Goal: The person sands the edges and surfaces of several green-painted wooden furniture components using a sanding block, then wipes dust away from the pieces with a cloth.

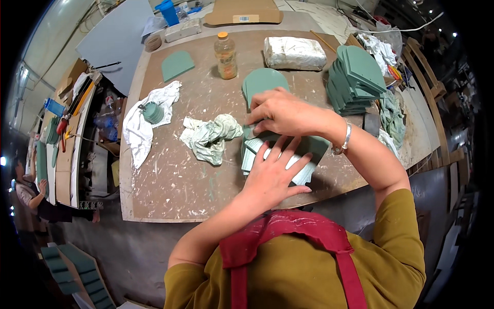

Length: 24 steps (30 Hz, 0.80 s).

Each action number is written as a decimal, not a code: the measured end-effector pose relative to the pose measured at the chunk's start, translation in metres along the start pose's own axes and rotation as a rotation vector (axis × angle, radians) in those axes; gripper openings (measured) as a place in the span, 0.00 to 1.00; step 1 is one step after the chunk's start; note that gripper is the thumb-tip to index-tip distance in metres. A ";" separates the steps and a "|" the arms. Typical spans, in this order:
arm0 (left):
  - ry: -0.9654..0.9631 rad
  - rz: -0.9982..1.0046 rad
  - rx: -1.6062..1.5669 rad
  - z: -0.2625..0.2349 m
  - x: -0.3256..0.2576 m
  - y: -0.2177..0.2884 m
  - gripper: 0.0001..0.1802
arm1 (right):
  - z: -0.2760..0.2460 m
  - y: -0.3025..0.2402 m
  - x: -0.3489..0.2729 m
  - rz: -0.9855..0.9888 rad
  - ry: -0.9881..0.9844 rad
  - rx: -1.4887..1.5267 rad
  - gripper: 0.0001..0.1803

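My left hand (pixel 275 172) lies with spread fingers on a pale, ribbed-looking piece (pixel 303 176) at the near side of the table. Beneath and beside it show green panels (pixel 318 145), partly covered by my hands. My right hand (pixel 285 114), a bangle on its wrist, is bent over the far left edge of these pieces. Its fingers are curled together, and whatever they pinch is hidden. Just beyond it lies a green arch-shaped panel (pixel 265 80). Left of my hands sits a crumpled pale cloth (pixel 213 138).
A tall stack of green arched panels (pixel 355 77) stands at the right, near a white wrapped block (pixel 294 53). Farther back are an orange-capped bottle (pixel 225 56) and a single green panel (pixel 177 65). On a white cloth (pixel 139 129) rests a small round green stack (pixel 153 112). Another person (pixel 31 190) works far left.
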<state>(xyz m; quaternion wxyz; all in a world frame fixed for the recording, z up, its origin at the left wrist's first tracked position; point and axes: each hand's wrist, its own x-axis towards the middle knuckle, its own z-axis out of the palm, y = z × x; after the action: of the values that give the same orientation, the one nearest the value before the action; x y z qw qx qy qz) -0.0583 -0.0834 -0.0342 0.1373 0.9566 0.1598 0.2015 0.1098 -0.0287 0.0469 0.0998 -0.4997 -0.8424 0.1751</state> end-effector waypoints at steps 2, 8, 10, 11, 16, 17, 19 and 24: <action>-0.007 -0.003 -0.001 -0.001 0.001 0.000 0.39 | 0.004 0.001 0.007 -0.084 -0.045 0.136 0.14; -0.023 -0.007 0.002 -0.006 0.004 0.000 0.39 | -0.003 0.017 0.016 -0.077 -0.180 0.352 0.15; -0.031 -0.011 0.008 -0.004 0.003 0.000 0.39 | -0.012 0.028 0.014 -0.042 -0.180 0.234 0.14; -0.035 -0.014 0.012 -0.004 0.002 0.000 0.39 | -0.017 0.033 0.012 -0.024 -0.180 0.175 0.13; -0.070 -0.022 0.016 -0.006 0.004 0.002 0.40 | -0.032 0.048 -0.003 0.079 -0.115 0.080 0.15; -0.074 -0.025 0.018 -0.007 0.004 0.002 0.40 | -0.029 0.045 -0.003 0.027 -0.113 0.126 0.15; -0.088 -0.028 0.016 -0.007 0.005 0.002 0.40 | -0.021 0.037 0.000 -0.069 -0.102 0.220 0.15; -0.123 -0.030 0.024 -0.013 0.008 0.005 0.39 | -0.022 0.050 0.000 -0.023 -0.163 0.274 0.15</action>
<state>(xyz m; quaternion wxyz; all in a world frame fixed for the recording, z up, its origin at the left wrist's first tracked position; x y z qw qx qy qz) -0.0563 -0.0822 -0.0184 0.1385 0.9662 0.1678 0.1383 0.1577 -0.0024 0.0476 0.1002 -0.4559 -0.8216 0.3272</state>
